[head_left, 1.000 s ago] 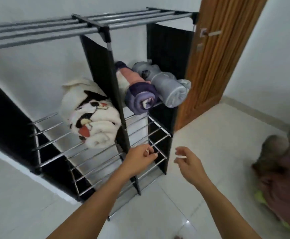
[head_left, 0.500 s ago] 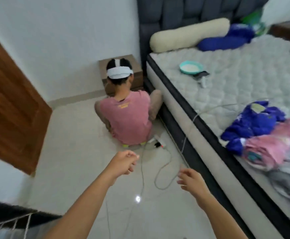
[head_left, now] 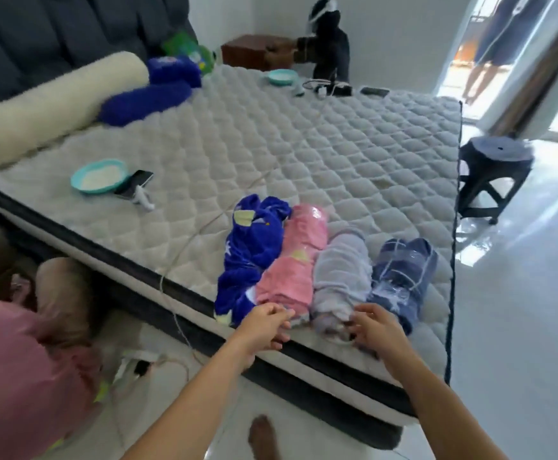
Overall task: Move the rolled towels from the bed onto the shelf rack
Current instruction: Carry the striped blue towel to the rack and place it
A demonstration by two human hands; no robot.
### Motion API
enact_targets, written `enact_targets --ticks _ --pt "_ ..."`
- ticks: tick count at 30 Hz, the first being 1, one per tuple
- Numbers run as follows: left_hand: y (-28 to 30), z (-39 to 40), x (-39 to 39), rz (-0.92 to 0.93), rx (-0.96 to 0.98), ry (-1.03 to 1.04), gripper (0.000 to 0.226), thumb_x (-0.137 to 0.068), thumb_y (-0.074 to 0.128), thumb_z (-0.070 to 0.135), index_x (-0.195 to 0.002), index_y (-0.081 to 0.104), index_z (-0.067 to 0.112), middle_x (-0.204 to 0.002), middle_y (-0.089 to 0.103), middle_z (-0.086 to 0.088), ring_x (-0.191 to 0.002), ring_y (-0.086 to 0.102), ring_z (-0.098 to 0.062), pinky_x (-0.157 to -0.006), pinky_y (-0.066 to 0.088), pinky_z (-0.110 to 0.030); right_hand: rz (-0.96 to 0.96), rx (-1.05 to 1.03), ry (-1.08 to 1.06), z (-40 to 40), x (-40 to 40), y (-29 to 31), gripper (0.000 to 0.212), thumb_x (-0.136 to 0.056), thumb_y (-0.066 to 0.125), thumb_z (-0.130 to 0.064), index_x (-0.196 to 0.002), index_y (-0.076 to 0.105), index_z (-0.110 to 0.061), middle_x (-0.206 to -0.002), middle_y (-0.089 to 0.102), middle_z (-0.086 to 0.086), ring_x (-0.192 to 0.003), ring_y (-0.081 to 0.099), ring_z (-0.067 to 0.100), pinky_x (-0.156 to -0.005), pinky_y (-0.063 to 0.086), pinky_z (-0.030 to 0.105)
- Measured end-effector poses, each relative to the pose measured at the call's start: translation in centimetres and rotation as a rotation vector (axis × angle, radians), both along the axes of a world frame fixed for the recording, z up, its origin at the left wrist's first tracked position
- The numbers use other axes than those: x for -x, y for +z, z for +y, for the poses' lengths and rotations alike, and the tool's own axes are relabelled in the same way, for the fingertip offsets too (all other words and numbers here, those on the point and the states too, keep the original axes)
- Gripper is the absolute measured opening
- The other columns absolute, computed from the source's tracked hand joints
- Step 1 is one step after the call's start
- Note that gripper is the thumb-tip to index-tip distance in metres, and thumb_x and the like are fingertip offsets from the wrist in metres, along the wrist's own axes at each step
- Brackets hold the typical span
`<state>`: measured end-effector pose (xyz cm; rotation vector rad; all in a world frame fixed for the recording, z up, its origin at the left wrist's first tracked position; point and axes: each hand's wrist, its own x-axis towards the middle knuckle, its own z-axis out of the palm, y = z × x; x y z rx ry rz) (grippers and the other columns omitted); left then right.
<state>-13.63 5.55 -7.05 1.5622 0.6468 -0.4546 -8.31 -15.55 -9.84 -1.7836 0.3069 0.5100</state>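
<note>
Half a second ago the view took in the floor beside the bed with both hands hanging empty in the air; a second ago it faced the shelf rack, already carrying three rolls. Now the view has swung onto the bed (head_left: 304, 144) itself, and both hands have reached the row of rolled towels at its near edge. The rack is out of sight.

Going left to right along the row: a royal blue towel (head_left: 251, 250), loosely rolled, lies touching a pink towel (head_left: 296, 260); that touches a pale grey towel (head_left: 342, 270), and a navy towel (head_left: 402, 273) with light stripes closes the row. All four lie side by side with their ends towards the mattress edge.

The left hand (head_left: 267, 327) sits at the near ends of the blue and pink rolls, its fingers (head_left: 282, 315) curled narrow with the tips close together; whether they have pinched any cloth I cannot tell. The right hand (head_left: 379, 330) rests at the near end of the grey roll, beside the navy one, fingers bent and partly spread over the cloth, not yet closed around anything.

The step in hand looks like the start of another pick-up: four rolls are left to move. The next move calls for each hand to wrap around a whole roll rather than its end, so the roll does not unwind, the loose blue one being the likeliest to do so. Then comes a lift clear of the mattress and a turn back towards the rack.
</note>
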Motion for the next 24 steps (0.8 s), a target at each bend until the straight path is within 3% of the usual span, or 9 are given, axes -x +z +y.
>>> enact_targets --ticks 5,8,11,17,20,24 --pt "-3.9 -7.0 -7.2 0.205 0.235 -0.122 0.022 -0.092 0.056 0.032 -0.106 0.059 0.015 -0.101 0.056 -0.007 -0.086 0.057 -0.021 -0.077 0.049 -0.04 0.056 0.045 -0.246 -5.2 -1.7 -0.4 0.007 -0.09 0.057 -0.008 -0.095 0.057 -0.013 -0.082 0.06 0.009 -0.071 0.059 0.02 -0.06 0.045 0.029" --pt "-5.4 -10.8 -8.8 0.391 0.281 -0.25 0.051 -0.094 0.053 0.04 -0.138 0.042 0.015 -0.133 0.048 -0.016 -0.114 0.052 -0.029 -0.092 0.044 -0.049 0.066 0.134 -0.34 -8.0 -3.3 -0.3 0.007 -0.087 0.063 -0.016 -0.094 0.06 -0.015 -0.092 0.064 0.009 -0.088 0.061 0.025 -0.075 0.051 0.039" --pt "-7.0 -13.1 -9.2 0.547 0.34 -0.278 0.073 -0.09 0.054 0.049 -0.149 0.026 0.015 -0.151 0.03 -0.024 -0.136 0.038 -0.034 -0.103 0.038 -0.057 0.084 0.182 -0.382 -9.8 -5.6 -0.4 0.01 -0.085 0.066 -0.02 -0.086 0.056 -0.02 -0.089 0.06 0.005 -0.09 0.059 0.025 -0.089 0.05 0.047" --pt "-9.5 -14.9 -10.4 0.64 0.425 -0.102 0.082 -0.082 0.06 0.058 -0.149 0.026 0.026 -0.157 0.022 -0.018 -0.142 0.029 -0.036 -0.104 0.033 -0.064 0.084 0.226 -0.243 -11.7 -14.8 -2.0 0.048 -0.085 0.069 -0.028 -0.122 0.047 -0.007 -0.106 0.053 0.006 -0.095 0.052 0.022 -0.079 0.043 0.034" --pt "-10.4 -15.7 -10.4 0.652 0.442 0.008 0.081 -0.08 0.063 0.057 -0.147 0.029 0.027 -0.156 0.027 -0.015 -0.141 0.032 -0.035 -0.103 0.035 -0.064 0.083 0.243 -0.151 -12.7 -19.5 -3.9 0.064 -0.077 0.076 -0.035 -0.128 0.048 -0.007 -0.123 0.06 0.011 -0.105 0.059 0.027 -0.084 0.05 0.038" --pt "-11.0 -17.4 -10.4 0.637 0.499 0.151 0.076 -0.081 0.067 0.051 -0.145 0.033 0.026 -0.153 0.034 -0.011 -0.135 0.04 -0.034 -0.099 0.036 -0.065 0.096 0.43 -0.045 -13.6 -24.6 -5.7 0.09 -0.07 0.076 -0.051 -0.141 0.034 -0.013 -0.141 0.047 0.014 -0.124 0.049 0.035 -0.093 0.048 0.045"
